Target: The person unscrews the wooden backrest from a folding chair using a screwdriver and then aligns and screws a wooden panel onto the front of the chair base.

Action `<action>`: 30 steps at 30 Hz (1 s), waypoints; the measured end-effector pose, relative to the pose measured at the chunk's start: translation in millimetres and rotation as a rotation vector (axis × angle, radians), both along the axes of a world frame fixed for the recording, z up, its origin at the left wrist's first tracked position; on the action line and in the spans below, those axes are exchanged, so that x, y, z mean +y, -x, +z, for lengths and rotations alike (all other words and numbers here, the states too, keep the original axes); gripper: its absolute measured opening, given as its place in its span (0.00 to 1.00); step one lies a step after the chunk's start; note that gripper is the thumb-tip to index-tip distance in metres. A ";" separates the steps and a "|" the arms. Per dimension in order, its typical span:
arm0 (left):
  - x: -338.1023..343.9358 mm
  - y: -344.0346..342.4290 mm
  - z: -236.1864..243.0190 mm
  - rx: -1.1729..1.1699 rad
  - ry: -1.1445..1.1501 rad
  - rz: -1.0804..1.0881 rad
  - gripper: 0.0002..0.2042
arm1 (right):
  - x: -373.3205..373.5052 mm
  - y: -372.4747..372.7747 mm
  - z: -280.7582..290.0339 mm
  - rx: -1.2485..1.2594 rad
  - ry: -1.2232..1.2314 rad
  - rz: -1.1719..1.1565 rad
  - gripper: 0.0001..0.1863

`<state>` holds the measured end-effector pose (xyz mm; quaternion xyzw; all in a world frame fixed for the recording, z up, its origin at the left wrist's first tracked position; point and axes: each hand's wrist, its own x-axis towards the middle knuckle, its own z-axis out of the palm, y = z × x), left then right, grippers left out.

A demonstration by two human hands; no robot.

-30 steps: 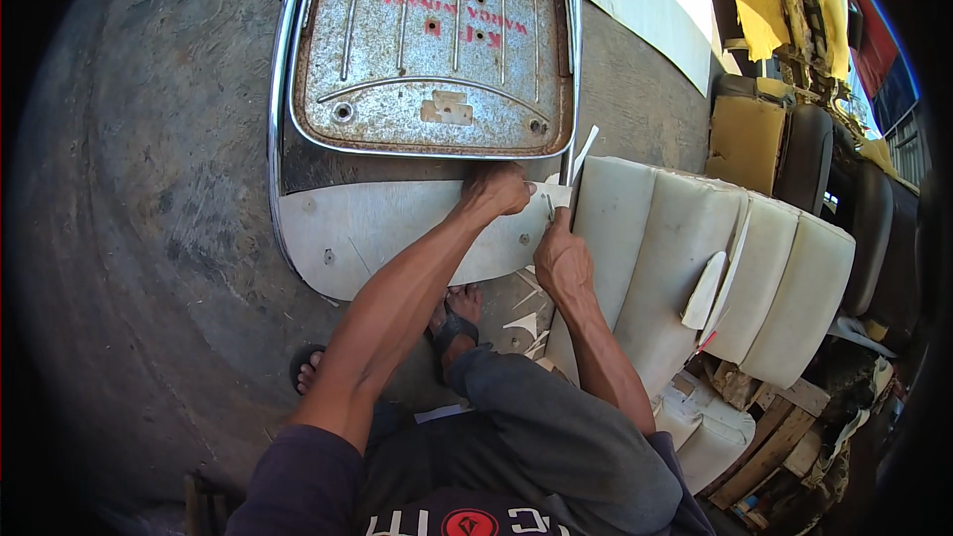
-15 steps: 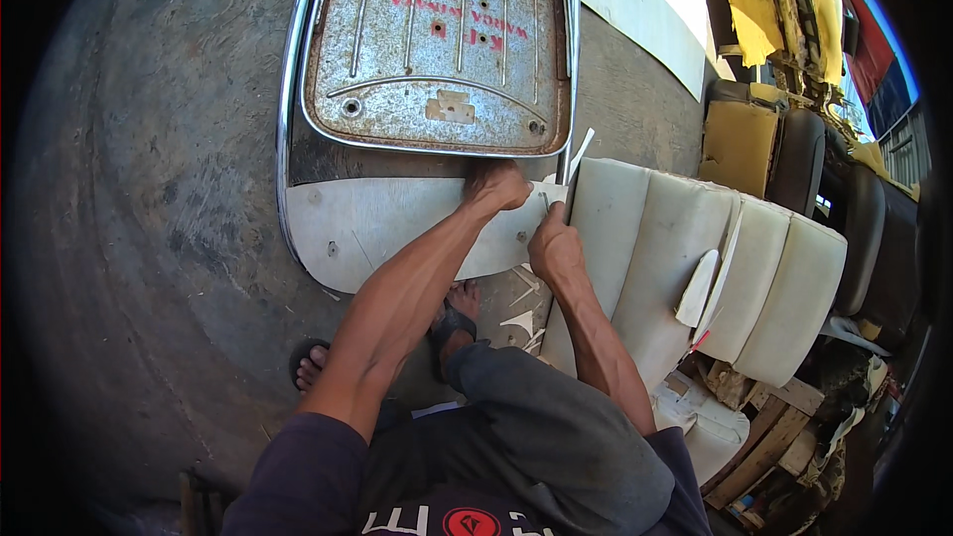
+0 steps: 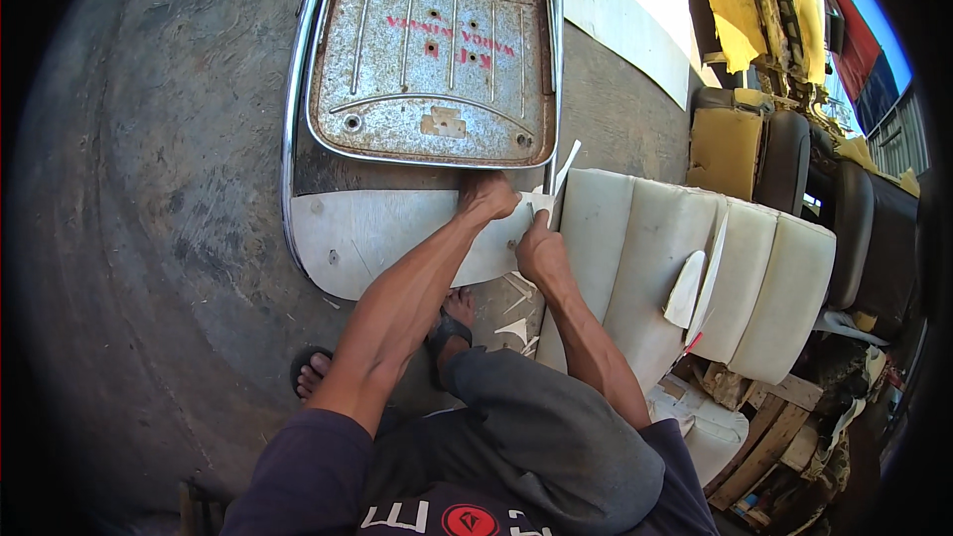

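A white sheet (image 3: pixel 387 228) with a curved lower edge lies inside the rounded end of a chrome tube frame (image 3: pixel 290 139). My left hand (image 3: pixel 486 199) is closed at the sheet's top edge, gripping it just below a rusty metal seat pan (image 3: pixel 437 60). My right hand (image 3: pixel 541 250) is closed too, at the sheet's right end. A thin, dark, narrow tool (image 3: pixel 537 206) sticks out by its index fingertip; its kind is too small to tell. A narrow white strip (image 3: pixel 568 165) stands up beside the frame's right tube.
Right of my right hand lies a white padded seat cushion (image 3: pixel 655 268) with a white offcut (image 3: pixel 685 290) on it. White scraps (image 3: pixel 514 330) litter the floor by my foot. Yellow foam (image 3: pixel 725 149), dark seats (image 3: pixel 862 228) and a wooden crate (image 3: pixel 764 437) crowd the right side.
The view has shifted slightly, so the frame and cushion appear a little lower and further left. Both hands keep their places at the sheet's right end.
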<state>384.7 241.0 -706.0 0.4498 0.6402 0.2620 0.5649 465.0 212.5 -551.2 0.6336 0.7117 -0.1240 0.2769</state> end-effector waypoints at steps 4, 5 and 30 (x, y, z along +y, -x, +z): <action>-6.1 -6.2 8.6 0.088 -0.077 -0.028 0.21 | -25.7 -6.1 -6.5 0.065 -0.125 -0.140 0.17; -0.4 -3.7 9.2 0.112 -0.098 -0.026 0.21 | -23.3 -6.9 -7.6 0.084 -0.135 -0.133 0.16; 1.6 -4.6 5.7 -0.033 -0.036 -0.011 0.17 | -20.4 8.9 -9.2 -0.066 -0.082 -0.137 0.19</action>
